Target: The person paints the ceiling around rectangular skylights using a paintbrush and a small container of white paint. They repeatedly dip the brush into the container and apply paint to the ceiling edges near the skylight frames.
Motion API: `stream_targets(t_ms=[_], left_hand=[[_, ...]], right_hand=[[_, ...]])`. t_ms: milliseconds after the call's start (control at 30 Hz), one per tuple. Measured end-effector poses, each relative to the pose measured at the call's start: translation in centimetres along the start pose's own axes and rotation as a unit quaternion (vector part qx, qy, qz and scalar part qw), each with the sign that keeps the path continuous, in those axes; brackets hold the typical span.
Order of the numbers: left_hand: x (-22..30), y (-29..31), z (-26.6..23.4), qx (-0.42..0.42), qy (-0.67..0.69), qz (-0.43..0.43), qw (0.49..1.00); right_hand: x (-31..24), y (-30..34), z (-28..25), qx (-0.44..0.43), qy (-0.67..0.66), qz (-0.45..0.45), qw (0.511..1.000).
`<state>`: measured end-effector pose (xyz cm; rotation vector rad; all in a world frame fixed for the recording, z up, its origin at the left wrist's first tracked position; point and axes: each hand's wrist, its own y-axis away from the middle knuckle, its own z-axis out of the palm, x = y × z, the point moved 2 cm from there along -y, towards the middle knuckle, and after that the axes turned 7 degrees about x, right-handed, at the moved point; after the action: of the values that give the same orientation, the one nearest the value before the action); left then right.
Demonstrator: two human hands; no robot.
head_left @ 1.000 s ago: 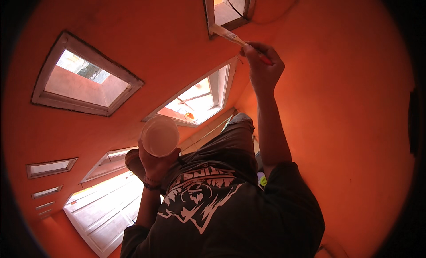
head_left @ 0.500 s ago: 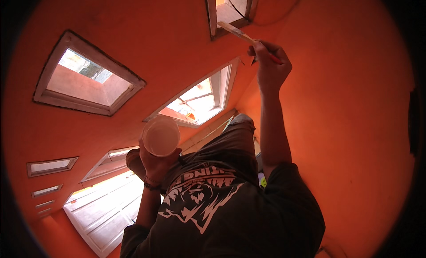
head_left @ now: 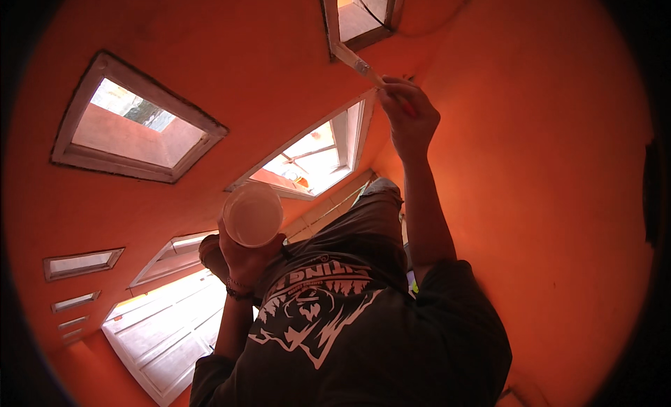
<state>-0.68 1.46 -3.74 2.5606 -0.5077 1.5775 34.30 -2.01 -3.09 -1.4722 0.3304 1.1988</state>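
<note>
My right hand (head_left: 411,117), raised up high, is closed round the handle of a paintbrush (head_left: 360,64). The pale bristles touch or nearly touch the lower corner of a white-framed opening (head_left: 334,31) in the orange wall; I cannot tell which. A bit of red shows between the fingers. Lower and to the left, my left hand (head_left: 244,259) grips a round, pale plastic tub (head_left: 254,215) from underneath. Light-coloured contents, probably paint, fill part of the tub. Part of its grip is hidden beneath the tub.
Orange walls (head_left: 545,162) surround me. Another framed opening (head_left: 140,117) is on the left, and a bright window (head_left: 314,159) lies between my hands. Smaller openings (head_left: 82,263) and a white panelled door (head_left: 168,344) sit lower left. A dark cable (head_left: 370,10) crosses the top opening.
My right hand has moved left with the paintbrush, and the bristles have slid a little down and left along the opening's frame. My left hand and the tub have stayed put.
</note>
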Motion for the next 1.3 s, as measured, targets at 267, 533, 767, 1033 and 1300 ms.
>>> stream_targets(t_ms=[267, 533, 767, 1033, 1300], left_hand=[[-0.1, -0.1, 0.2, -0.005, 0.007, 0.005, 1.000], [-1.0, -0.1, 0.2, -0.015, 0.008, 0.004, 1.000], [0.0, -0.1, 0.3, -0.013, -0.005, -0.003, 1.000], [-0.9, -0.1, 0.2, -0.009, 0.027, -0.004, 1.000], [-1.0, -0.1, 0.3, -0.015, 0.018, 0.001, 1.000]], right_hand=[[0.6, -0.1, 0.0, -0.014, -0.021, -0.004, 1.000], [0.4, -0.1, 0.0, -0.014, -0.041, -0.017, 0.999], [-0.2, 0.0, -0.3, 0.004, -0.041, 0.000, 0.999], [0.2, -0.2, -0.8, -0.027, -0.004, -0.039, 0.999], [0.3, -0.5, -1.1, -0.033, 0.001, -0.036, 0.999]])
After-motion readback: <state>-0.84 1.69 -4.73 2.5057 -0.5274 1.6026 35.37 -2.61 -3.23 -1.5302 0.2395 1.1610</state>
